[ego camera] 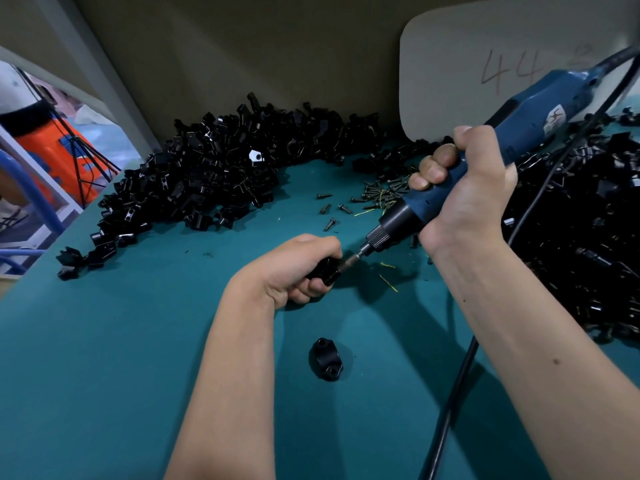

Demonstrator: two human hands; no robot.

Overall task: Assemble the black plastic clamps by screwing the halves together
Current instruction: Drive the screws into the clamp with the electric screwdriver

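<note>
Together, we saw the left hand [298, 268] curled round a black plastic clamp [325, 270], holding it just above the teal table [138, 341] near the middle of the view. The right hand [464, 188] gripped a blue electric screwdriver [485, 161], fingers wrapped round its body, and the tool slanted down to the left so that its bit [351, 261] met the clamp's end. A black cable [450, 393] ran from the tool's far end and down past the right forearm. Nearer to us, a second clamp piece [325, 359] lay alone on the table, two holes showing. Loose screws [374, 199] were scattered behind the tool, near a large heap of black parts [214, 168] on the left. Another black heap [581, 237] filled the right side. A pale board [485, 64] marked "44" leaned at the back.
</note>
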